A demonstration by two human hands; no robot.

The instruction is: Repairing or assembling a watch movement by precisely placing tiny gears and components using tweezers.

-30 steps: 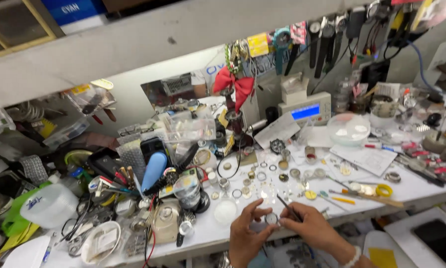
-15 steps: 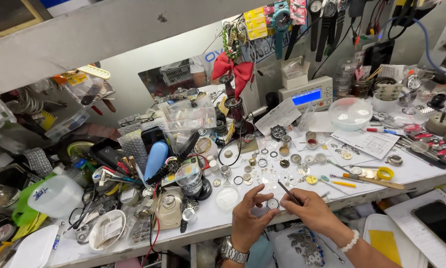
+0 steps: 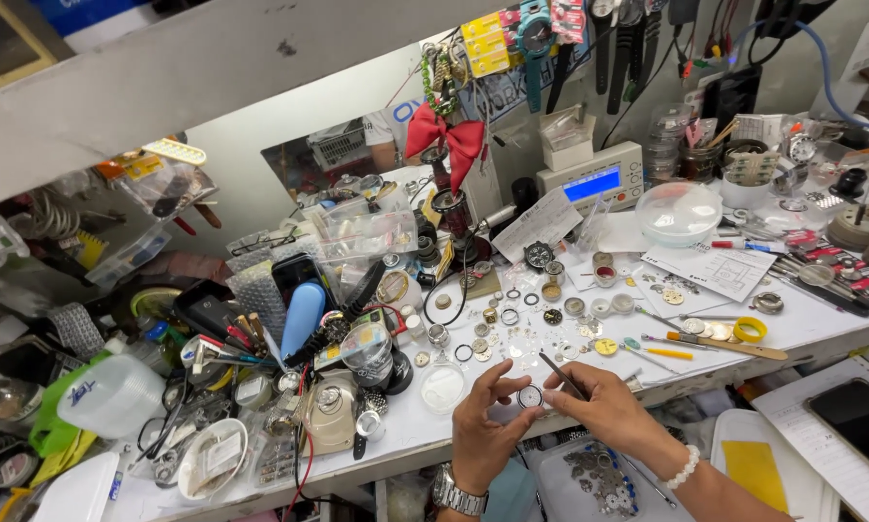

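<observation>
1. The left hand [image 3: 483, 425] pinches a small round watch part [image 3: 529, 396] by its rim, fingers [image 3: 505, 375] narrow around it, just above the desk [image 3: 840, 324] edge.
2. The right hand [image 3: 603, 406] grips dark tweezers [image 3: 562, 374], tips touching the part.
3. The step looks like fine work on the part's face; the next move seems to call for a steady, light tip.
4. Loose rings and dials [image 3: 603, 345] lie just beyond the fingers.

Both hands meet low at centre, left hand [image 3: 483, 425] fingers pinched, right hand [image 3: 603, 411] fingers curled tight
</observation>
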